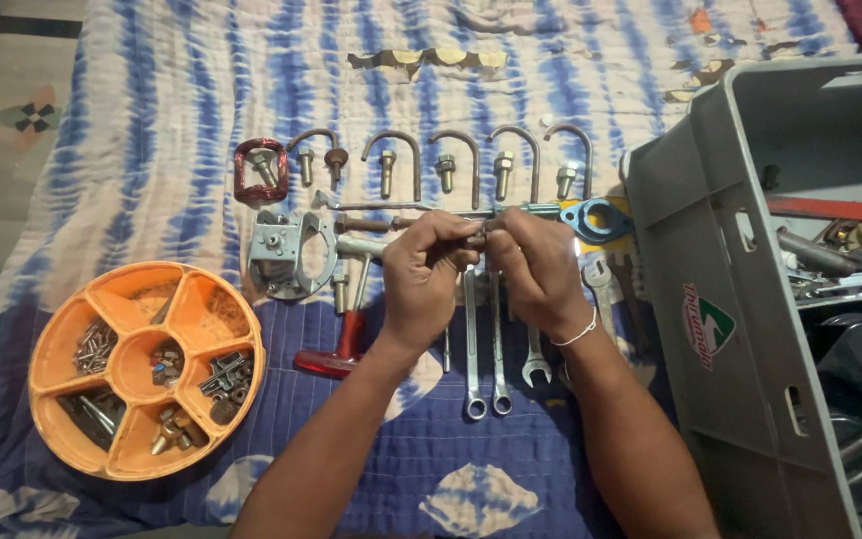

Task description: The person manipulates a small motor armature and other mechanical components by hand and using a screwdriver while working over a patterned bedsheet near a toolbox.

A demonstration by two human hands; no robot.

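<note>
Both hands met above the middle of the blue-and-white tie-dyed quilt (152, 120), pinching between them a small dark metal fastener, seemingly a bolt or nut (478, 240), too small and too covered to identify for certain. The left hand (429, 271) had its fingers curled shut around one end of the piece, and the right hand (539, 268), wearing a thin white thread bracelet (581, 334) at the wrist, closed its fingertips on the other end. The fastener sat just above a row of long steel ring spanners (473, 349) lying on the quilt, with a red-handled T-shaped tool (341, 344) to the left of them. Farther up lay a line of rusty U-shaped hook bolts with nuts (451, 160), a red square metal clamp (260, 170), a grey cast metal bracket with a round opening (289, 255) and a blue oval flange (596, 220). A round orange plastic compartment tray (197, 299) of screws and nuts stood at the left, and a large grey plastic crate (710, 240) of tools at the right. Judging by its look, the fastener would be light, rigid and hard, perhaps a little greasy or gritty with rust, so it could slip; a firm fingertip pinch across its flats or its shank seemed the surest hold.
</note>
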